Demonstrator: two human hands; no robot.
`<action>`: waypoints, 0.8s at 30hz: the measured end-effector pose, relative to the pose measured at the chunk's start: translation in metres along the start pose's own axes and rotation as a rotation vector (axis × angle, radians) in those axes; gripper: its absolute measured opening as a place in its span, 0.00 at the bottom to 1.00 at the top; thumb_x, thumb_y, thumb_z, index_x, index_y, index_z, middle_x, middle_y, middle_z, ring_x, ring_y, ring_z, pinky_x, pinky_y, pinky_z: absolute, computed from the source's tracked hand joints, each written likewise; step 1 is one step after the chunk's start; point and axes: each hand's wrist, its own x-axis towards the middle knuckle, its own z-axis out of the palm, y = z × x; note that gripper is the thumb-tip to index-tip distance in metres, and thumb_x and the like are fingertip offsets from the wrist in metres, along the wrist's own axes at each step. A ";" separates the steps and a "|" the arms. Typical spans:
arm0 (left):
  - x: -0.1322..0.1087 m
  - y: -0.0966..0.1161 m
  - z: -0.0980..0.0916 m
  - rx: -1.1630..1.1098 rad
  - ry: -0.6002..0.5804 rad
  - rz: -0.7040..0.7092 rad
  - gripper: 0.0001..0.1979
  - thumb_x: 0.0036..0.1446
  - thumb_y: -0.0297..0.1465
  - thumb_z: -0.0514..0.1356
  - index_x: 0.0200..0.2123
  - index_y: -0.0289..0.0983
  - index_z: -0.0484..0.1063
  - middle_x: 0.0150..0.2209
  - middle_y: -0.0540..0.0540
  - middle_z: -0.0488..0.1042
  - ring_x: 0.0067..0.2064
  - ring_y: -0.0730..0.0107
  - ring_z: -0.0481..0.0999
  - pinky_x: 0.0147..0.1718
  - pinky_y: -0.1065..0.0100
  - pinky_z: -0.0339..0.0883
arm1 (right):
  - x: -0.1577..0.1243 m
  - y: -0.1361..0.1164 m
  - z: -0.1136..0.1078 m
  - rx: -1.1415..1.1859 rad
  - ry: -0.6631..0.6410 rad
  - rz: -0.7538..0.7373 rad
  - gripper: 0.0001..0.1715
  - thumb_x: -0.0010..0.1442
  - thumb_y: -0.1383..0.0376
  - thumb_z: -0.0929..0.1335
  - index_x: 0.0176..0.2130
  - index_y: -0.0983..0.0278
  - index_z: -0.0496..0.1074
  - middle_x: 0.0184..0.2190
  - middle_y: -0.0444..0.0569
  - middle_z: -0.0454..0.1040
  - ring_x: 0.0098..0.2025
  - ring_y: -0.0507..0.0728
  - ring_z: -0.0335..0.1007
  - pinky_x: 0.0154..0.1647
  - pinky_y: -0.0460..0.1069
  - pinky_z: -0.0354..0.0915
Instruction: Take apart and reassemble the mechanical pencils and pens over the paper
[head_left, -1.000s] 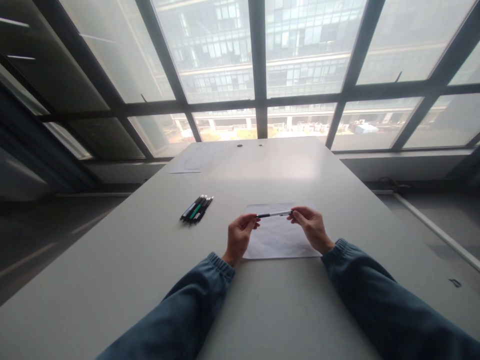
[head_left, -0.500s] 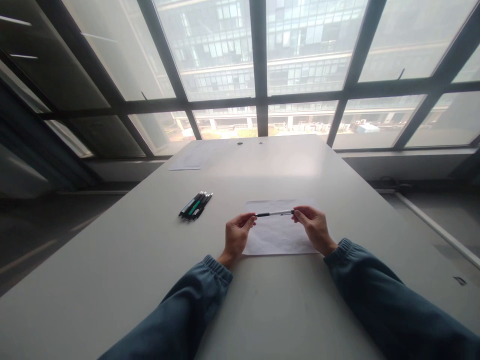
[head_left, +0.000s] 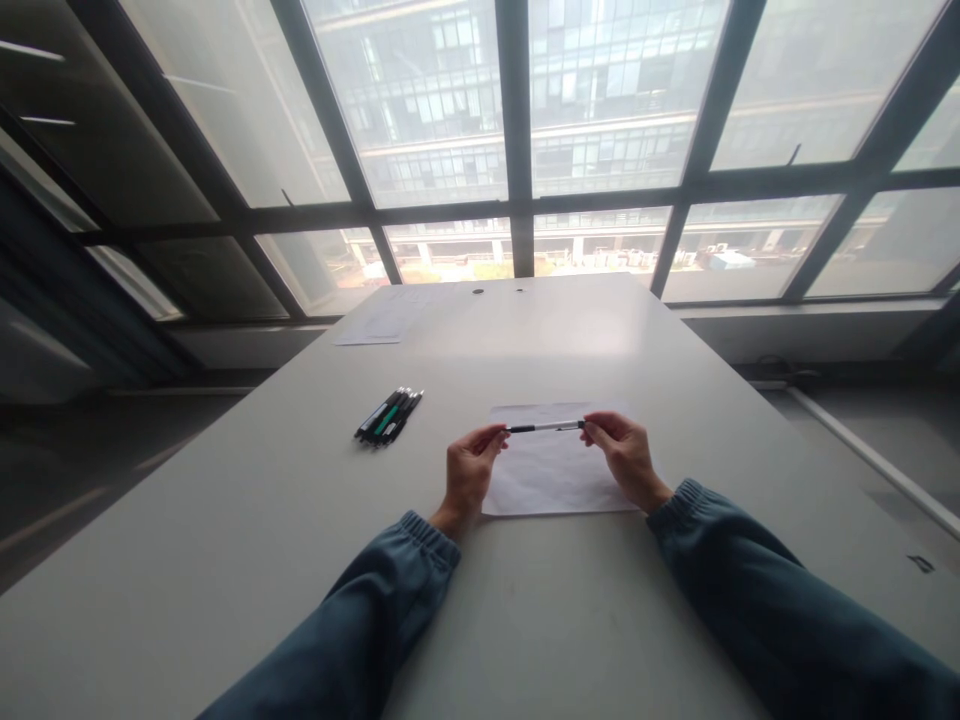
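Note:
A pen (head_left: 546, 427) with a pale barrel and a dark grip section lies level between my two hands. My left hand (head_left: 470, 465) pinches its dark tip end. At the other end, by the clip, my right hand (head_left: 625, 458) pinches it between thumb and fingers. Beneath the pen and between the hands, a white sheet of paper (head_left: 559, 485) rests on the table. To the left of my left hand lies a bunch of pens (head_left: 389, 417), mostly black, with a green part on one.
The white table (head_left: 300, 540) stretches away to tall windows. More paper (head_left: 371, 328) lies at its far left. A round dark spot (head_left: 478, 291) and a small object (head_left: 520, 290) show near the far edge. A small dark mark (head_left: 920, 564) is at the right.
Both hands keep their pinch on the pen, which stays level. The whole view has shifted very slightly; otherwise nothing has visibly moved on the table.

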 end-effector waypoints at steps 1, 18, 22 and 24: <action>0.000 0.000 0.000 0.002 0.001 0.001 0.16 0.52 0.37 0.72 0.42 0.34 0.83 0.35 0.40 0.83 0.34 0.65 0.82 0.36 0.65 0.76 | 0.000 0.000 0.000 -0.001 -0.002 -0.002 0.20 0.52 0.53 0.78 0.36 0.65 0.79 0.26 0.49 0.79 0.27 0.56 0.75 0.31 0.51 0.72; -0.001 0.000 -0.001 0.039 0.001 0.023 0.14 0.53 0.37 0.70 0.41 0.35 0.83 0.35 0.41 0.83 0.32 0.66 0.80 0.32 0.67 0.75 | -0.001 0.004 0.000 0.003 -0.014 -0.001 0.15 0.55 0.56 0.76 0.37 0.64 0.78 0.25 0.47 0.78 0.26 0.54 0.73 0.30 0.50 0.71; -0.001 -0.001 -0.001 0.044 -0.001 0.026 0.14 0.54 0.37 0.70 0.41 0.36 0.83 0.35 0.41 0.83 0.32 0.67 0.80 0.32 0.68 0.74 | -0.001 0.006 0.000 -0.015 -0.013 -0.010 0.16 0.55 0.55 0.76 0.37 0.64 0.78 0.25 0.47 0.78 0.26 0.55 0.73 0.30 0.51 0.71; 0.000 -0.001 -0.002 0.045 0.001 0.031 0.14 0.54 0.37 0.70 0.41 0.36 0.83 0.34 0.41 0.83 0.32 0.67 0.80 0.32 0.68 0.75 | -0.001 0.005 0.000 -0.018 -0.015 -0.015 0.16 0.55 0.55 0.76 0.37 0.64 0.78 0.25 0.47 0.77 0.26 0.55 0.72 0.30 0.51 0.71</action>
